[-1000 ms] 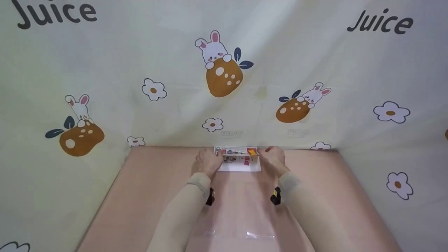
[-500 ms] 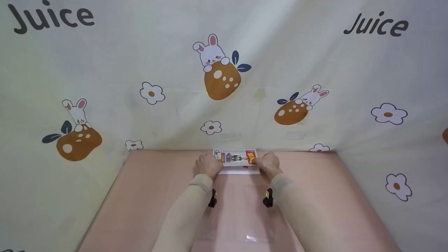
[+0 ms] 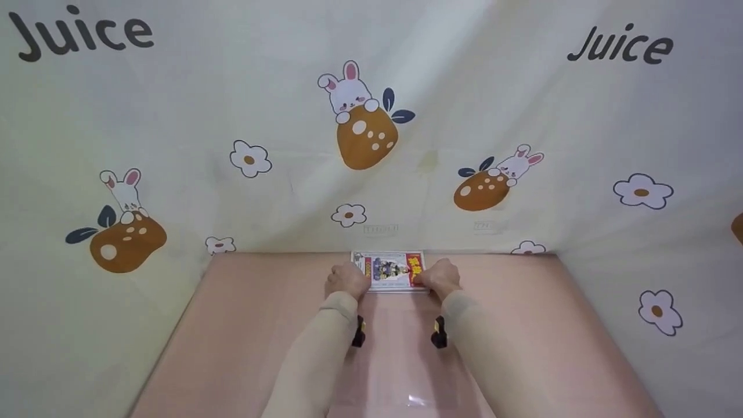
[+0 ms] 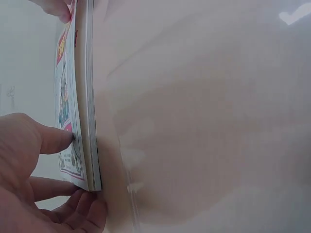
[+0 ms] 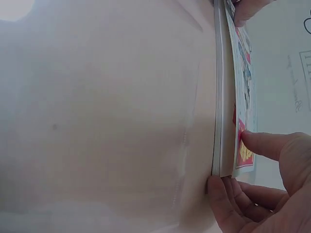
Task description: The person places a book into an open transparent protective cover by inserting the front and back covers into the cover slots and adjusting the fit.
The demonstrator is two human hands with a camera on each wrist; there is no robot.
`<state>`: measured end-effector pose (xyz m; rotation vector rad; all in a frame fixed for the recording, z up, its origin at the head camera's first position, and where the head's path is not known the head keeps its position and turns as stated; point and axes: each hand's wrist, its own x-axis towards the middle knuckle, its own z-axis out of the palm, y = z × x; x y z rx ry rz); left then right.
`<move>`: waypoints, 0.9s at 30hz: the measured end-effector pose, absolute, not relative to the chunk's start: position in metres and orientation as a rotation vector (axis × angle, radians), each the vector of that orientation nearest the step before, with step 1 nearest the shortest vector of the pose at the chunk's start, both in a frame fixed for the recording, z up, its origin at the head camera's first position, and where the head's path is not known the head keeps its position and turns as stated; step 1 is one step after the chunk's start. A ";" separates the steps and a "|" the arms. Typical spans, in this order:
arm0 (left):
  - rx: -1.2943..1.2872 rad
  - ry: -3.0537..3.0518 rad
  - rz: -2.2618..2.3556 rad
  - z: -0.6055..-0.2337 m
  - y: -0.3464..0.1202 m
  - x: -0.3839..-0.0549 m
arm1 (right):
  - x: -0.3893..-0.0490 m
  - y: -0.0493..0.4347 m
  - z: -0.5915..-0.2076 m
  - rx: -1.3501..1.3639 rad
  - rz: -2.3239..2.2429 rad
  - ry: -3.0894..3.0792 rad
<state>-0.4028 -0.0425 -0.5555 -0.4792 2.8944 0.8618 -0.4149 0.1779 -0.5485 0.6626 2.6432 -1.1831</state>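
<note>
A book (image 3: 388, 271) with a colourful illustrated cover lies sideways at the back edge of the pink table. My left hand (image 3: 348, 278) grips its left end; in the left wrist view the thumb rests on the cover (image 4: 64, 92) while the other fingers sit at the book's end and lower edge. At the opposite end my right hand (image 3: 441, 277) holds it the same way, its thumb on the red and yellow print. Both wrist views show the cover standing slightly off the page block (image 5: 222, 97).
Behind the book rises a pale cloth wall (image 3: 290, 191) printed with rabbits, fruit and flowers. A clear plastic sheet or bag (image 3: 400, 360) lies on the pink tabletop (image 3: 249, 337) between my forearms. Black wrist mounts (image 3: 439, 332) sit under my sleeves.
The book's raised cover has come down toward me over the pages, both thumbs moving with it. My right hand has shifted slightly left, and the head view has tilted a little upward.
</note>
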 end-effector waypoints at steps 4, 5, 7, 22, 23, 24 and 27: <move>-0.500 2.894 0.859 -0.556 -0.042 -0.406 | -0.414 0.177 -0.548 0.645 -1.191 2.659; -0.505 2.892 0.861 -0.555 -0.041 -0.406 | -0.413 0.178 -0.548 0.647 -1.199 2.651; -0.511 2.891 0.875 -0.552 -0.042 -0.404 | -0.411 0.179 -0.548 0.658 -1.231 2.617; -0.632 2.607 1.363 -0.545 -0.052 -0.407 | -0.407 0.186 -0.542 0.718 -1.442 2.405; -0.639 2.587 1.394 -0.546 -0.051 -0.408 | -0.407 0.186 -0.542 0.711 -1.438 2.409; -0.648 2.565 1.426 -0.546 -0.051 -0.409 | -0.407 0.186 -0.543 0.710 -1.439 2.408; -0.678 2.494 1.528 -0.544 -0.049 -0.409 | -0.407 0.186 -0.544 0.702 -1.436 2.410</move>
